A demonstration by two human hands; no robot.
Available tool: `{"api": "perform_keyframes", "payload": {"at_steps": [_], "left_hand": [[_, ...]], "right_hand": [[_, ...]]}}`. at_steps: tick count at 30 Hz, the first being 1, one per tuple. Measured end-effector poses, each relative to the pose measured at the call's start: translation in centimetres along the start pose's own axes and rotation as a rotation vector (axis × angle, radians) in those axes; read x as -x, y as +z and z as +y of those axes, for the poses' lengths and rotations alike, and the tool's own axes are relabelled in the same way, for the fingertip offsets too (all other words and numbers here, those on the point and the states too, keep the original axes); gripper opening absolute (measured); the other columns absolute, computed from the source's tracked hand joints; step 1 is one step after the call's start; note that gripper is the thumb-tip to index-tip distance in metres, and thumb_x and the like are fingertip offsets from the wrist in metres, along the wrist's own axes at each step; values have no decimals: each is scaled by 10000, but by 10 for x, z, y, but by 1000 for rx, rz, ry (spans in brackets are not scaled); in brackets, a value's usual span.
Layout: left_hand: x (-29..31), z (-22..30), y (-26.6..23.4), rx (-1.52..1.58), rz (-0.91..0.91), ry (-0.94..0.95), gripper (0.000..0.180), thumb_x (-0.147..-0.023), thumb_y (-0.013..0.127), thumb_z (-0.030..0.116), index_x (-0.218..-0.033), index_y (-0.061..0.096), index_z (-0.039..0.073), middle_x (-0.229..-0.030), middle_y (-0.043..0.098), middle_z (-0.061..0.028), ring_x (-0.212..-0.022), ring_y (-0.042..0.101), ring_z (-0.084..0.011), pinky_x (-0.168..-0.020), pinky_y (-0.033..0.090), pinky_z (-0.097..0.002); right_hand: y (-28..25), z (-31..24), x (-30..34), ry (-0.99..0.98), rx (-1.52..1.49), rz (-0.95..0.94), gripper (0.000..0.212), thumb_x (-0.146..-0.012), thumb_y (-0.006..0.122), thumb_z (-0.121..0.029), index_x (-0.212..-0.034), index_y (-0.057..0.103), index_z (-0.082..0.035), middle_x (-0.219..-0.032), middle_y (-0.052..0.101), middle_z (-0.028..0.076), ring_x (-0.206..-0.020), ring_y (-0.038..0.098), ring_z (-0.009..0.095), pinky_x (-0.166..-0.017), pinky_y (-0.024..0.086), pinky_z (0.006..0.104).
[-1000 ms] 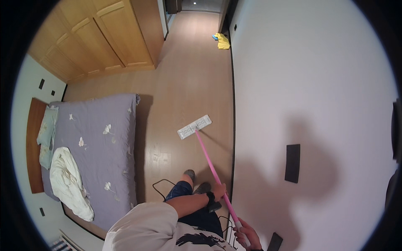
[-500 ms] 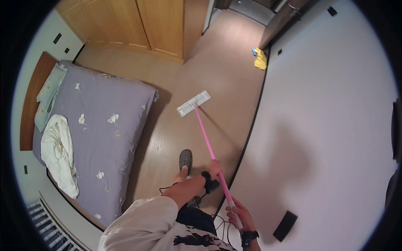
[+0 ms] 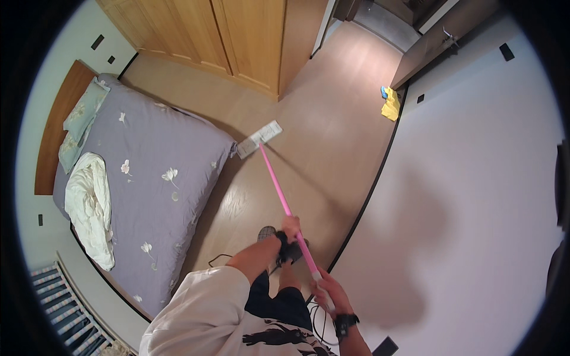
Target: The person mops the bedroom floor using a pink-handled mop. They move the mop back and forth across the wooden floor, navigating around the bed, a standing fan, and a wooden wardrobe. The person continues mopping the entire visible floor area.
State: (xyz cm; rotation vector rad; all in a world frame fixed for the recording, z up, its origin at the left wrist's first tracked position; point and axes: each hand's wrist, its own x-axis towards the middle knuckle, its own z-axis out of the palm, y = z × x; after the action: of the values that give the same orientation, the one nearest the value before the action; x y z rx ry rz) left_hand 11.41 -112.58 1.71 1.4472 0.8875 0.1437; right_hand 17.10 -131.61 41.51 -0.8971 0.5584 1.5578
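A flat mop with a pink pole (image 3: 275, 182) slants away from me across the wooden floor. Its white rectangular head (image 3: 270, 132) lies flat on the boards, with one end close to the hanging corner of the bed cover. Partway up the pole, my left hand (image 3: 291, 227) is wrapped round the pink tube. Lower down, my right hand (image 3: 332, 292) closes on the pale grip at the pole's near end. Both wrists carry black bands.
On the left stands a bed (image 3: 154, 178) with a purple floral cover and a bunched white quilt (image 3: 89, 207). A wooden wardrobe (image 3: 252, 50) is at the back. Yellow and blue cloths (image 3: 390, 107) lie by the open door (image 3: 436, 50). A white wall (image 3: 475, 196) runs along the right.
The mop head has slid left to the corner of the bed. Both hands have shifted slightly left with the pole, keeping their grip. My feet have moved.
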Motion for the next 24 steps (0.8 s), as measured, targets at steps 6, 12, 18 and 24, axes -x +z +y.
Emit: {"api": "perform_keyframes", "payload": {"at_steps": [6,12,18,24], "left_hand": [[116,65,104,391,-7,-77,242,-994,586,237,-829,543,66,-667,572,-84,-561,638,-254,-468,512,-406],[85,171,110,725,51,-663,200,-1018,543,266,-958,521,76,-733,582,-100,-571,639,-257,-490,529,-424],[-66,209,25,764,139,-613,268,-1007,548,275,-900,516,31,-668,565,-112,-557,634,-256,-476,525,-414],[-176,239,-80,738,192,-527,280,-1013,538,263,-880,546,17,-658,574,-107,-551,634,-246,-458,513,-397]], "right_hand": [[-30,-14,117,65,36,183,727,-946,552,-19,-1618,290,-108,-1015,591,119,-633,474,104,-481,412,212],[7,-75,125,57,137,215,704,-982,569,-78,-1622,280,-129,-975,574,84,-614,479,87,-443,402,205],[80,-168,7,76,162,181,722,-936,526,6,-1614,313,-125,-1009,591,117,-613,462,110,-465,400,221],[158,-242,-104,126,357,126,688,-957,546,-36,-1607,337,-117,-988,590,77,-640,459,98,-481,389,211]]}}
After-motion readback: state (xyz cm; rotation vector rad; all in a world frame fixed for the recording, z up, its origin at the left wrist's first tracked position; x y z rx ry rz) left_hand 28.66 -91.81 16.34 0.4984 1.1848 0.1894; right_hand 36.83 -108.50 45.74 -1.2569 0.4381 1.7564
